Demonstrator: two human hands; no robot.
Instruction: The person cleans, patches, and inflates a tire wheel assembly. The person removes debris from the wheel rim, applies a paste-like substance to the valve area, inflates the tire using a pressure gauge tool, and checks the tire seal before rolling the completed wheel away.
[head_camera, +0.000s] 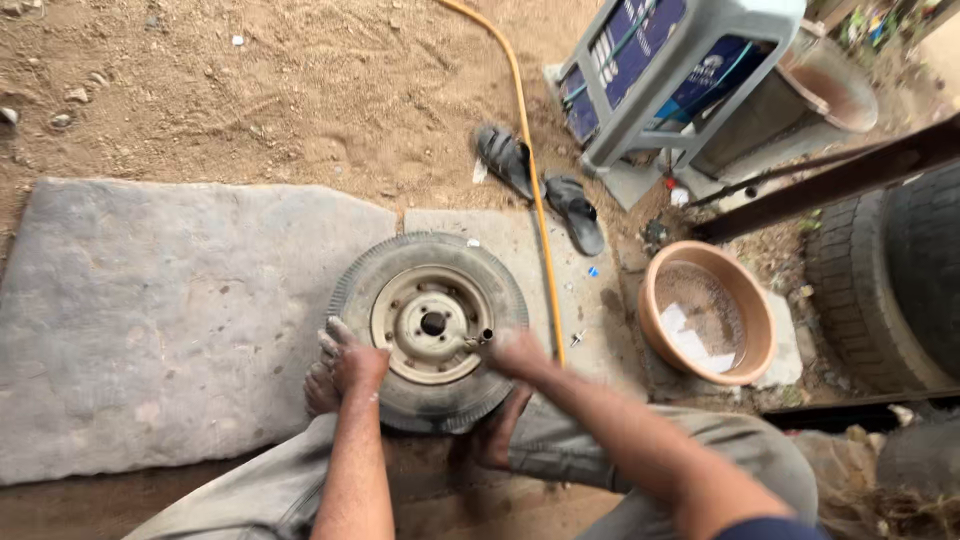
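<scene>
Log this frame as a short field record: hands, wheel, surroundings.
left hand: resting on the tyre's left sidewall
right hand: fingers at the valve stem on the rim
wheel: small tyre on a pale steel rim, lying flat on a stone slab
hose: yellow, runs past the wheel's right side
basin: terracotta-coloured, right of the wheel
sandals: dark pair, beyond the wheel

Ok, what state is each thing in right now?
Tyre: flat on slab, rim up.
Left hand: resting on tread.
Right hand: pinching the valve stem.
Hose: loose on ground.
Basin: upright, partly filled.
Sandals: off, lying apart.
</scene>
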